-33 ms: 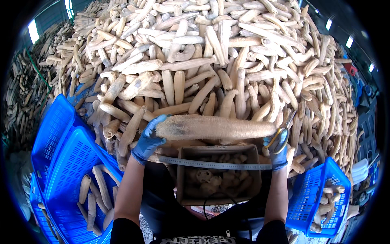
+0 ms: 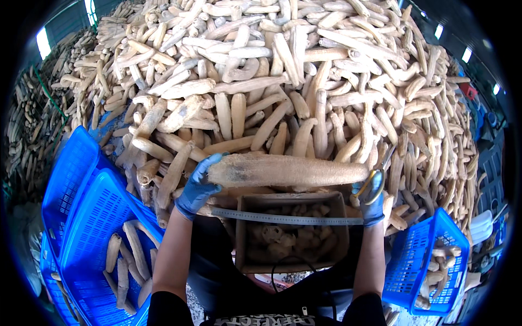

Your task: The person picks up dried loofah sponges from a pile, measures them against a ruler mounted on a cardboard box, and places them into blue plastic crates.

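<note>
A long, thick dried loofah [image 2: 288,170] stretches level between my gloved hands, above an open cardboard box. My left hand [image 2: 197,187], in a blue glove, is closed around its darker left end. At the loofah's right end, my right hand [image 2: 372,204], also gloved in blue, is closed on scissors [image 2: 373,188] with yellow handles, blades pointing up and away. Whether its fingers also grip the loofah cannot be made out. Below the loofah, a metal ruler [image 2: 288,219] spans the cardboard box [image 2: 293,266], which contains short loofah pieces [image 2: 283,239].
A huge heap of dried loofahs [image 2: 272,65] rises in front of me. At my left, tilted blue plastic crates [image 2: 89,217] stand close together, one with several loofahs [image 2: 128,271] inside. Another blue crate [image 2: 405,266] with short pieces stands at my right.
</note>
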`<move>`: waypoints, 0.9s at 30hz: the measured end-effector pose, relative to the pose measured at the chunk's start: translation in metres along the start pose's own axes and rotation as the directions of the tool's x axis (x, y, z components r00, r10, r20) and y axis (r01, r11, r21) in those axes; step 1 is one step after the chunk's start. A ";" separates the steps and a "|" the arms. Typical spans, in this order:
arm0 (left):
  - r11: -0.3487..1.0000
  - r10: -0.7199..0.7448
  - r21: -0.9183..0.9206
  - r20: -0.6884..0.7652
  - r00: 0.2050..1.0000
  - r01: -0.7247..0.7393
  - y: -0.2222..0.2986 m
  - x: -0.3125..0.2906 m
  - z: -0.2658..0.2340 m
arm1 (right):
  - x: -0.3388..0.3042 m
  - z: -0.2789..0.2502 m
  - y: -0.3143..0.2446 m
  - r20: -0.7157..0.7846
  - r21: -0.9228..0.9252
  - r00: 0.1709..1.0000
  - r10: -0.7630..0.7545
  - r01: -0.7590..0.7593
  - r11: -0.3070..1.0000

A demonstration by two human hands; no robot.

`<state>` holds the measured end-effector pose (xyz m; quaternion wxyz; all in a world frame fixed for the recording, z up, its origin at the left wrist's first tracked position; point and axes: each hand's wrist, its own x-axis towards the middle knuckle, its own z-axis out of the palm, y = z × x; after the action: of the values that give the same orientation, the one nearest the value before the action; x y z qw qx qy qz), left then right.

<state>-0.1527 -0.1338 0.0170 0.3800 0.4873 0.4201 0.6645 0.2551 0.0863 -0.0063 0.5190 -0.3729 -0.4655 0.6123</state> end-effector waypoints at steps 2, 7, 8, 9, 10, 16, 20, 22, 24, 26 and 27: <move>0.998 0.000 0.060 0.003 1.000 0.000 -0.006 -0.004 -0.007 | -0.003 0.005 -0.004 -0.026 -0.047 0.999 0.033 -0.034 0.998; 0.944 -0.137 0.306 0.031 0.990 0.121 0.016 -0.002 0.009 | -0.007 -0.006 0.003 0.024 0.193 1.000 0.010 -0.014 0.981; 0.930 -0.146 0.347 0.048 0.988 0.120 0.015 -0.003 0.006 | -0.008 -0.005 0.001 0.031 0.201 0.999 0.015 -0.020 0.979; 0.914 -0.155 0.388 0.064 0.986 0.118 0.012 -0.003 0.003 | -0.011 -0.004 -0.004 0.038 0.208 0.999 0.019 -0.027 0.978; 0.896 -0.164 0.430 0.079 0.983 0.115 0.010 -0.004 -0.001 | -0.012 -0.001 -0.005 0.048 0.217 0.999 0.024 -0.034 0.976; 0.871 -0.080 0.491 0.097 0.992 0.022 -0.006 -0.004 -0.010 | -0.007 -0.013 0.005 0.024 0.282 1.000 -0.003 -0.004 0.959; 0.913 -0.057 0.407 0.048 0.997 0.033 -0.012 -0.006 -0.013 | -0.009 -0.014 0.007 0.082 0.275 0.996 -0.019 -0.004 0.961; 0.899 -0.019 0.437 0.018 1.000 0.010 -0.020 -0.006 -0.016 | -0.012 -0.010 0.004 0.131 0.231 0.989 -0.066 0.035 0.972; 0.844 0.079 0.528 0.048 0.996 -0.092 -0.026 -0.005 -0.020 | -0.014 -0.002 0.003 0.138 0.219 0.981 -0.134 0.102 0.970; 0.804 0.130 0.576 0.077 0.989 -0.150 -0.026 -0.004 -0.019 | -0.014 -0.004 0.001 0.132 0.187 0.984 -0.124 0.098 0.977; 0.797 0.132 0.584 0.084 0.988 -0.157 -0.026 -0.004 -0.018 | -0.014 -0.004 0.000 0.135 0.241 0.984 -0.117 0.081 0.967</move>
<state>-0.1671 -0.1317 -0.0112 0.1668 0.6245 0.5593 0.5191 0.2612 0.0731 -0.0080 0.5533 -0.2387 -0.4453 0.6622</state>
